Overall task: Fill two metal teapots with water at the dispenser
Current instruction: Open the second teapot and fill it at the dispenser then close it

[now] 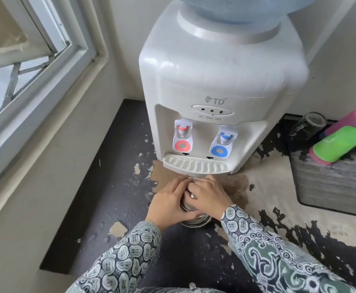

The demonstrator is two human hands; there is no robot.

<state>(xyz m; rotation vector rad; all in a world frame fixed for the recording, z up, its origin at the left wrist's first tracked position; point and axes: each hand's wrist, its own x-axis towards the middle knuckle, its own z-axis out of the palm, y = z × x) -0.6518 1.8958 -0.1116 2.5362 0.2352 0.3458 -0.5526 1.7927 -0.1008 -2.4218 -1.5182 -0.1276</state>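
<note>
A white water dispenser [219, 81] stands on a worn black counter, with a red tap [183, 138] on the left, a blue tap [222, 144] on the right and a drip tray [196, 164] below them. One shiny metal teapot [195, 218] sits on the counter just in front of the tray. My left hand [168, 203] wraps its left side. My right hand [208, 195] covers its top, fingers on the lid. Most of the pot is hidden under both hands. I see no second teapot.
A black mesh tray [331, 182] at the right holds a green container [339, 143], a pink one [352, 121] and an upturned glass [310, 123]. An open window [35, 66] and wall close off the left. The blue water bottle [242, 7] tops the dispenser.
</note>
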